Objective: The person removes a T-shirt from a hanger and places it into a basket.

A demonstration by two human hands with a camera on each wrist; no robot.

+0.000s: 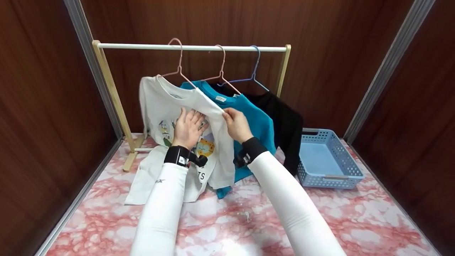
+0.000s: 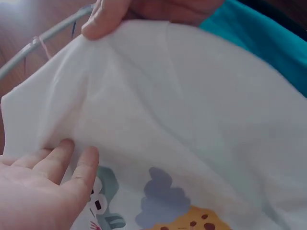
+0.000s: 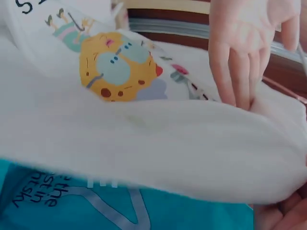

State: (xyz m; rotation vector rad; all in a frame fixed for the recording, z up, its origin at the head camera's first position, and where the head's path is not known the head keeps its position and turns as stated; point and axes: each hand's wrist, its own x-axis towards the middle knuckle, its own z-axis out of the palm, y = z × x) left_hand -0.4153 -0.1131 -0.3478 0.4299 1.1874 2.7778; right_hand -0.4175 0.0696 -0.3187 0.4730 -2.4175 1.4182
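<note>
A white long-sleeved shirt (image 1: 156, 96) with cartoon prints hangs from a pink hanger (image 1: 180, 67) on the rack. My left hand (image 1: 189, 129) lies against its chest, palm up with the fingers straight, fingertips touching the cloth. At the shirt's right shoulder my right hand (image 1: 237, 124) pinches the fabric between thumb and fingers. In the left wrist view the right thumb (image 2: 103, 21) presses on the shoulder edge. Behind hangs a teal shirt (image 1: 254, 117) on a second pink hanger (image 1: 221, 69). The right wrist view shows the yellow print (image 3: 115, 67) on the white cloth.
A black garment (image 1: 289, 121) hangs from a blue hanger (image 1: 254, 69) farther right. The rack has a white rail (image 1: 135, 46) and wooden legs (image 1: 110, 81). On the pink marbled tabletop (image 1: 227, 220) a blue perforated basket (image 1: 330, 177) stands at right. Brown panels enclose the space.
</note>
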